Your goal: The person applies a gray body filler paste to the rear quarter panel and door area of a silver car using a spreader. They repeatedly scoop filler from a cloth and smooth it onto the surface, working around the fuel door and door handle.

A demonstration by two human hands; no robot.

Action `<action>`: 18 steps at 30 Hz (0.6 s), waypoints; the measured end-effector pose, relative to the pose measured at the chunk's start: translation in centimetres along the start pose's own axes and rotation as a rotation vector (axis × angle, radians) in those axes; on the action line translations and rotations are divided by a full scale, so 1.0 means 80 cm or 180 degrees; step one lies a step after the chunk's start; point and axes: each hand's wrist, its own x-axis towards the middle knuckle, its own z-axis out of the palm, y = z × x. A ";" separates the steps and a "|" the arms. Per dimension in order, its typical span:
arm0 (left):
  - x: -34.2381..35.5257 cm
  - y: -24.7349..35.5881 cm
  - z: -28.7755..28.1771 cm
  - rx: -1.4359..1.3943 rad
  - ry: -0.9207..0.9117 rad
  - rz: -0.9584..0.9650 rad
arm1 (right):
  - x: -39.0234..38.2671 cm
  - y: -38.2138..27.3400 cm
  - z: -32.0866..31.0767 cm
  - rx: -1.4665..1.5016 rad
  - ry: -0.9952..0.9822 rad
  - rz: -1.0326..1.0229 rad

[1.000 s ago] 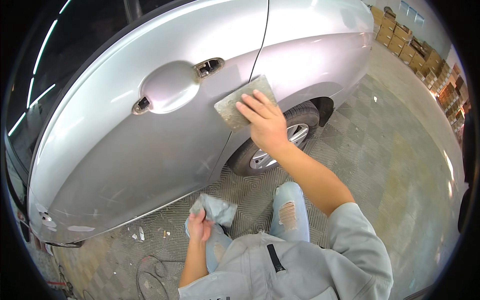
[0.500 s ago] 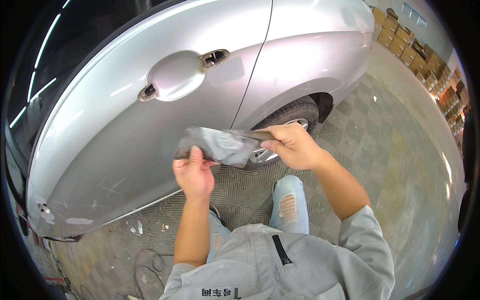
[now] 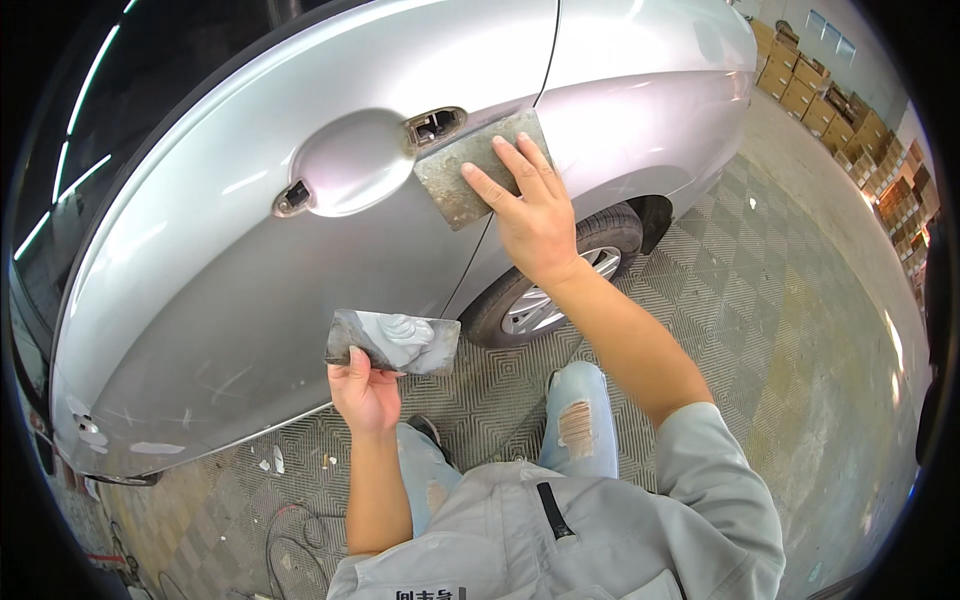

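- Your right hand (image 3: 537,230) lies with fingers splayed over a flat spreader (image 3: 452,188); it appears to press this against the silver car door (image 3: 300,290), just below the rear handle socket (image 3: 437,127), overlapping the door seam (image 3: 468,272).
- Your left hand (image 3: 364,396) grips a mixing plate (image 3: 440,360) at its near edge, thumb on top; grey putty (image 3: 405,338) sits heaped there.
- With that much putty left, the spreading looks only partway along.
- Low on the door, pale patches (image 3: 158,448) and light scratches (image 3: 233,381) look uncoated.
- The spreader hides the surface beneath, so you can't judge that coat; your right thumb is hidden.
- Your right arm partly covers the rear wheel (image 3: 533,314).
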 end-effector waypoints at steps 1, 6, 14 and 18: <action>0.000 -0.001 -0.003 -0.0003 0.0018 -0.0016 | 0.001 -0.002 0.003 0.0021 0.0028 -0.0006; -0.002 -0.004 -0.009 -0.0017 0.0070 -0.0085 | 0.003 -0.003 0.013 0.0084 0.0069 0.0002; -0.005 -0.008 -0.012 -0.0004 0.0232 -0.0175 | -0.013 -0.008 0.010 0.0147 -0.0279 0.0128; -0.009 -0.007 -0.011 0.0028 0.0284 -0.0153 | -0.028 -0.013 -0.003 0.0131 -0.0555 0.0211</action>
